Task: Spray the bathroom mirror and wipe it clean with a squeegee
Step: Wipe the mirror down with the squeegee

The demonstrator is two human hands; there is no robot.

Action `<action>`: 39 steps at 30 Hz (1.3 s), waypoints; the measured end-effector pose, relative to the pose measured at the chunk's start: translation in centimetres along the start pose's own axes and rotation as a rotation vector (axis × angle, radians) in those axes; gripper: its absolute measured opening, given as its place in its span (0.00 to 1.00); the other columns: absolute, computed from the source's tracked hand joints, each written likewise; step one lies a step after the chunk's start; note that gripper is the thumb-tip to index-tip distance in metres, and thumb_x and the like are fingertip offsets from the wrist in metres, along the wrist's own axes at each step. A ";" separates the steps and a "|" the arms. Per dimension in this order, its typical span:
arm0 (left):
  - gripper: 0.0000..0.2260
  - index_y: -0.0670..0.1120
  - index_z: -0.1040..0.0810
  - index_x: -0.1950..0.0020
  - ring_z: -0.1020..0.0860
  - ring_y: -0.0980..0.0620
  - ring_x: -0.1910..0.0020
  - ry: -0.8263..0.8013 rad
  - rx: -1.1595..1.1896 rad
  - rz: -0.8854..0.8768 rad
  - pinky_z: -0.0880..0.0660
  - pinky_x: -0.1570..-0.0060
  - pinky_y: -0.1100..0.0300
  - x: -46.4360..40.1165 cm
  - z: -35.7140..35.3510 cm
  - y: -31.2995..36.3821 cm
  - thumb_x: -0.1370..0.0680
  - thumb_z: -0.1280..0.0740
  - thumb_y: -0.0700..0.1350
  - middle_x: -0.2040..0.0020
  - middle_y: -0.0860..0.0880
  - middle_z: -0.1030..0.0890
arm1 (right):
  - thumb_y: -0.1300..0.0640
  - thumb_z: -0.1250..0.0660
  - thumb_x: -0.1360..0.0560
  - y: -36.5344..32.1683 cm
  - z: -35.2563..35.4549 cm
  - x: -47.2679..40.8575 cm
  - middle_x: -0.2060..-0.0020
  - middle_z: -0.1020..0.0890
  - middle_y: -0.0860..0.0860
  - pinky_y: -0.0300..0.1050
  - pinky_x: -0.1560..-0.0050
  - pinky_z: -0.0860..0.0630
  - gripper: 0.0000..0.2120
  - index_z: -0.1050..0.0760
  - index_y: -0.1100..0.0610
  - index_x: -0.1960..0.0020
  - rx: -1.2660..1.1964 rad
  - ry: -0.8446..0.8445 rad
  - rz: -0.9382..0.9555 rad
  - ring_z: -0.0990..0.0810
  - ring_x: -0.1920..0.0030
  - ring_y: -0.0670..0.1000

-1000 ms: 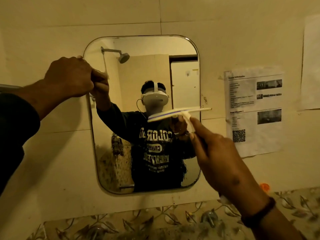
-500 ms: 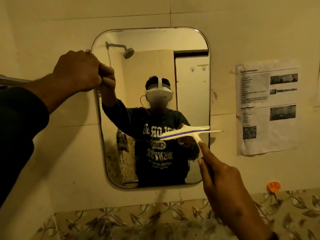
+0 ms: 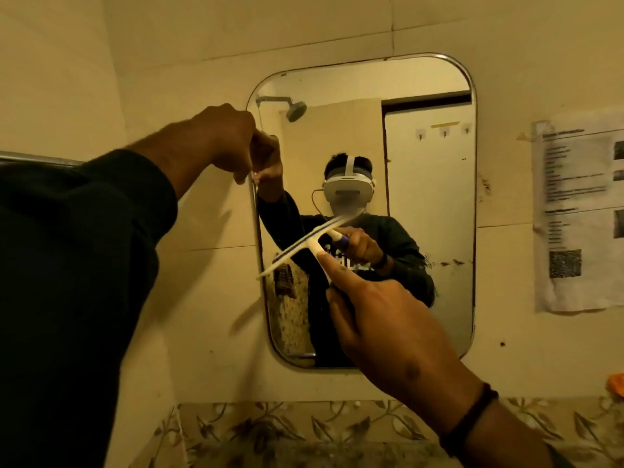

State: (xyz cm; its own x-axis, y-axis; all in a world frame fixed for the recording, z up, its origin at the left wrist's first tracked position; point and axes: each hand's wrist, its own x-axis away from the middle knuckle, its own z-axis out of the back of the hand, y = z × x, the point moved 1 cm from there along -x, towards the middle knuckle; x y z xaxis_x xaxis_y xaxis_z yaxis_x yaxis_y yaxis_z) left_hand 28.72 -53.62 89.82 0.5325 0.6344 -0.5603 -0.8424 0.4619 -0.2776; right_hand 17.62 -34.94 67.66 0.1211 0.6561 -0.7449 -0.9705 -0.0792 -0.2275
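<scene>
My left hand is curled around the upper left edge of the mirror; my right hand grips the handle of the squeegee, forefinger laid along it; its blade slants across the mirror's lower left part; a printed sheet hangs on the wall to the right.

dim, yellowish light; the squeegee is motion-blurred and throws a soft shadow on the wall. wide-angle bending at edges; poster text unreadable.
</scene>
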 end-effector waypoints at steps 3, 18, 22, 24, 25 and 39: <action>0.35 0.45 0.23 0.38 0.26 0.48 0.57 0.019 -0.083 -0.015 0.28 0.61 0.55 0.1 -0.5 0.2 0.43 0.17 0.48 0.51 0.45 0.21 | 0.46 0.50 0.17 -1.2 -0.1 -1.2 0.61 0.21 0.46 0.46 0.67 0.21 0.26 0.56 0.39 0.23 0.008 0.000 0.012 0.24 0.67 0.47; 0.31 0.42 0.22 0.43 0.26 0.45 0.59 0.094 -0.086 -0.042 0.27 0.60 0.53 1.7 -0.6 1.2 0.43 0.17 0.47 0.54 0.43 0.23 | 0.52 0.48 0.17 -3.4 -5.4 -1.3 0.69 0.30 0.50 0.41 0.76 0.35 0.24 0.50 0.45 0.23 0.242 -0.232 0.220 0.30 0.73 0.49; 0.30 0.42 0.22 0.44 0.27 0.46 0.60 0.105 -0.132 -0.029 0.28 0.62 0.54 1.7 -0.7 1.5 0.42 0.17 0.46 0.55 0.43 0.23 | 0.54 0.47 0.17 -3.0 -5.6 -1.8 0.70 0.30 0.50 0.43 0.77 0.37 0.25 0.50 0.46 0.23 0.276 -0.210 0.210 0.31 0.74 0.49; 0.30 0.42 0.22 0.43 0.27 0.46 0.60 0.099 -0.151 -0.018 0.28 0.62 0.54 1.7 -0.6 1.5 0.42 0.17 0.44 0.55 0.43 0.24 | 0.54 0.47 0.17 -2.2 -5.5 -1.1 0.70 0.30 0.49 0.43 0.77 0.35 0.25 0.52 0.44 0.23 0.254 -0.231 0.184 0.30 0.74 0.49; 0.30 0.42 0.22 0.42 0.27 0.45 0.60 0.096 -0.153 -0.014 0.28 0.62 0.54 1.7 -0.6 1.5 0.41 0.18 0.44 0.54 0.42 0.23 | 0.54 0.47 0.17 -1.5 -5.3 -0.5 0.69 0.30 0.49 0.43 0.76 0.33 0.25 0.53 0.43 0.24 0.245 -0.241 0.171 0.29 0.73 0.49; 0.10 0.43 0.29 0.55 0.31 0.49 0.68 0.186 -0.088 -0.032 0.30 0.64 0.54 2.1 -0.8 2.0 0.30 0.30 0.36 0.66 0.46 0.32 | 0.55 0.46 0.17 -3.2 -4.1 -1.2 0.70 0.32 0.49 0.41 0.78 0.37 0.25 0.49 0.47 0.23 0.265 -0.245 0.224 0.31 0.74 0.47</action>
State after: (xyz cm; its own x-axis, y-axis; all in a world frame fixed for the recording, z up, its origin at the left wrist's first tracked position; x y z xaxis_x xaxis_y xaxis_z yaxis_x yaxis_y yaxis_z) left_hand 28.07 -51.87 87.41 0.5413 0.4911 -0.6825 -0.8338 0.4185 -0.3601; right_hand 21.46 -38.57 66.67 -0.1213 0.8060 -0.5794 -0.9911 -0.0659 0.1159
